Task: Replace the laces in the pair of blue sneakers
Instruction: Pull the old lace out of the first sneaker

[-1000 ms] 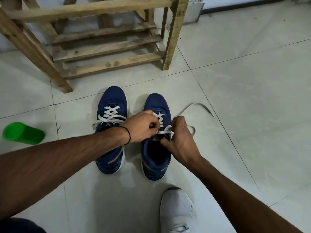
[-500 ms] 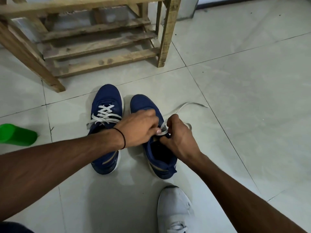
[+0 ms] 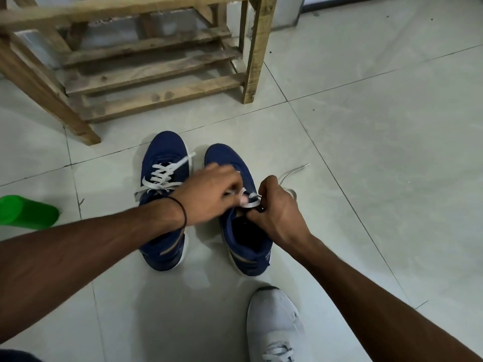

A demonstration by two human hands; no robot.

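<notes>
head view | left sneaker (image 3: pixel 163 199) on the floor (image 3: pixel 366 178) below the wooden rack (image 3: pixel 257 48): laced, ends loose | right sneaker (image 3: pixel 243 231) just beside it: my left hand (image 3: pixel 209 194) and right hand (image 3: pixel 277 212) both pinch its white lace (image 3: pixel 251 203) at the top eyelets | I judge well past halfway; last threading and tying remain
</notes>
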